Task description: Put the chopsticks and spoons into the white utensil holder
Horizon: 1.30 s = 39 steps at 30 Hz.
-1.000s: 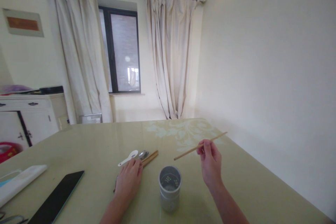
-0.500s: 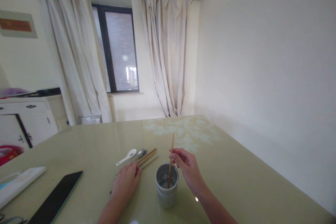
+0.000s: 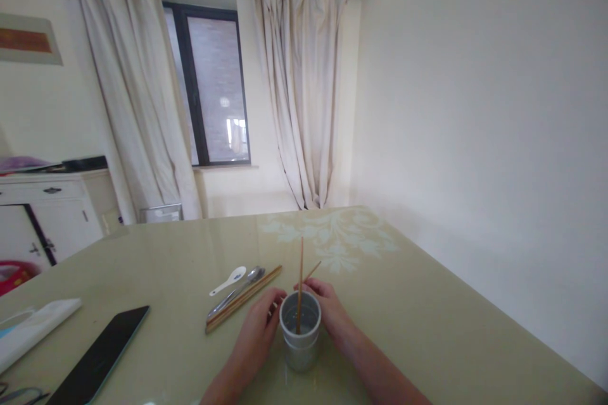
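A grey cylindrical holder (image 3: 301, 351) with a perforated bottom stands upright on the table, one chopstick (image 3: 301, 266) standing inside it. My left hand (image 3: 260, 321) is closed at the holder's left side, fingers curled, some of them hidden. Behind the rim a second chopstick (image 3: 312, 271) slants up to the right, in line with my left fingers. My right hand (image 3: 329, 304) is at the right rim, its fingers closed around this slanted chopstick; its lower part is hidden. Left of my left hand lie several chopsticks (image 3: 244, 297), metal spoons (image 3: 254, 276) and a white spoon (image 3: 230, 280).
A black flat device (image 3: 102, 354) and a white object (image 3: 38, 335) lie on the table (image 3: 427, 342) at left. A white wall (image 3: 484, 139) borders the table's right edge. Curtains (image 3: 304, 88), a window and a white cabinet (image 3: 61, 215) are behind.
My left hand has moved right from the cutlery to the holder, and one loose chopstick has left the pile. My right hand has let go of the chopstick in the holder and closed on another.
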Each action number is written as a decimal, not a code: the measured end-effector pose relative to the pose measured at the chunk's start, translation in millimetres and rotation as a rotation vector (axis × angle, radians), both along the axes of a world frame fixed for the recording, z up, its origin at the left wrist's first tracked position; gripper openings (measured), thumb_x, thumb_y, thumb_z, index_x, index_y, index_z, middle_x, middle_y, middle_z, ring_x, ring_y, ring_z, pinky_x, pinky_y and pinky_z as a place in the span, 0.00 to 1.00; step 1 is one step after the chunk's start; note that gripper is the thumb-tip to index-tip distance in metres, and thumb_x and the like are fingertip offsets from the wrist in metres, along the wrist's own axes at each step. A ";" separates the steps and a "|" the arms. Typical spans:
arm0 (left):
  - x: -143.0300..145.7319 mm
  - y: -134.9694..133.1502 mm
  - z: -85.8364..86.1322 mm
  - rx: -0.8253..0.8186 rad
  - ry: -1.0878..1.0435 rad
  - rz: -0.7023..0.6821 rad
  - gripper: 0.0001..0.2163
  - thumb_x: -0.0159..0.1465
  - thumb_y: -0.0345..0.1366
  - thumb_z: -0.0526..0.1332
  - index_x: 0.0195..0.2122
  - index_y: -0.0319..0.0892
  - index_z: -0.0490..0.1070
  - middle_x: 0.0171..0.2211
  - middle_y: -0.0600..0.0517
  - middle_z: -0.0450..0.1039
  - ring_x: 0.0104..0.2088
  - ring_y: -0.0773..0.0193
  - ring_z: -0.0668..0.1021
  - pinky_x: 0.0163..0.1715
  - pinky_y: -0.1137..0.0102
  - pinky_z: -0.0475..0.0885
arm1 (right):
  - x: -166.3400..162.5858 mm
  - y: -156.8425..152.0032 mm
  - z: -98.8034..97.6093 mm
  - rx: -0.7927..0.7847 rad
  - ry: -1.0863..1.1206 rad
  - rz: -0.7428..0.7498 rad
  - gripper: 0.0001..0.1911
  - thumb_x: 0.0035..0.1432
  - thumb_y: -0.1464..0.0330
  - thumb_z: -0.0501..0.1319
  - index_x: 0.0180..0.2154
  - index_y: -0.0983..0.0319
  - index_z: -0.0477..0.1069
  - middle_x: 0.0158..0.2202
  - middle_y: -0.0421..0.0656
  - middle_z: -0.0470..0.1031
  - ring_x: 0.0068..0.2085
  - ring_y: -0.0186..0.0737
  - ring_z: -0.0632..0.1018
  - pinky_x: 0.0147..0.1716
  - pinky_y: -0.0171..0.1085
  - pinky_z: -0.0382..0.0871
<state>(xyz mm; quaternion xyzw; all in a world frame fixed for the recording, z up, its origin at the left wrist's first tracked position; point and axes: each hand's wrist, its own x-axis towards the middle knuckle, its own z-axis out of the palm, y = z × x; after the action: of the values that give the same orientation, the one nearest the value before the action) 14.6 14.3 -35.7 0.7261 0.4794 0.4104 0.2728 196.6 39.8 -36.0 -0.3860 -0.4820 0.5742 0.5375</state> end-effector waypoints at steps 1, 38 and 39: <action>-0.2 0.4 0.0 0.001 -0.004 -0.006 0.15 0.72 0.43 0.53 0.45 0.45 0.78 0.41 0.46 0.84 0.40 0.56 0.84 0.41 0.66 0.77 | 0.7 -0.2 1.7 0.021 -0.005 -0.017 0.28 0.48 0.43 0.77 0.30 0.62 0.81 0.27 0.41 0.80 0.31 0.43 0.79 0.33 0.37 0.69; -60.9 25.0 -17.9 0.051 0.692 0.479 0.11 0.72 0.37 0.55 0.40 0.48 0.78 0.43 0.48 0.82 0.46 0.53 0.83 0.49 0.62 0.74 | 29.3 -14.6 47.9 0.297 -0.020 -0.225 0.22 0.51 0.48 0.78 0.33 0.61 0.84 0.26 0.43 0.81 0.28 0.41 0.78 0.31 0.38 0.71; -60.9 25.1 -18.6 0.050 0.694 0.478 0.11 0.72 0.37 0.55 0.40 0.48 0.78 0.43 0.48 0.82 0.46 0.53 0.83 0.50 0.62 0.74 | 28.3 -14.8 47.5 0.295 -0.029 -0.219 0.22 0.50 0.49 0.78 0.33 0.60 0.84 0.26 0.43 0.81 0.28 0.41 0.78 0.31 0.38 0.71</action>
<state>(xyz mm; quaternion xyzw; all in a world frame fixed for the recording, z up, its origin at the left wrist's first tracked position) -46.3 39.4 -54.3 0.6959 0.6877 0.2050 -0.0254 224.9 25.0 11.5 -0.3615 -0.5236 0.4296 0.6407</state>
